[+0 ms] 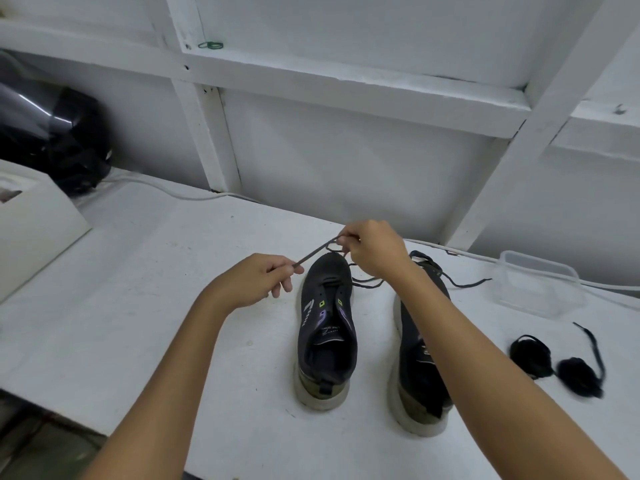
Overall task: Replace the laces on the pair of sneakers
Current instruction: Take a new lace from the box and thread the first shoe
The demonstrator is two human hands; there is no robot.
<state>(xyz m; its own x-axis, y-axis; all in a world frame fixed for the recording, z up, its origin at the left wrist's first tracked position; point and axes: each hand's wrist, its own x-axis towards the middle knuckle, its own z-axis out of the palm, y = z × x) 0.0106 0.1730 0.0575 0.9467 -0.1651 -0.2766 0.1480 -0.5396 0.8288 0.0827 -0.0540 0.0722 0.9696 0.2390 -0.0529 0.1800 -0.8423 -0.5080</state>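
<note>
- Left hand (pixel 258 282) and right hand (pixel 372 249) each pinch the lace (pixel 313 252), stretched above the left sneaker (pixel 327 327).
- Lace: likely light and limp; grip near its tip.

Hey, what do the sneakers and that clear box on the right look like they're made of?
Sneakers: dark knit or mesh fabric uppers, matte, with pale rubbery-looking soles. Clear box: likely thin plastic, translucent and slightly glossy, since the table shows through.
</note>
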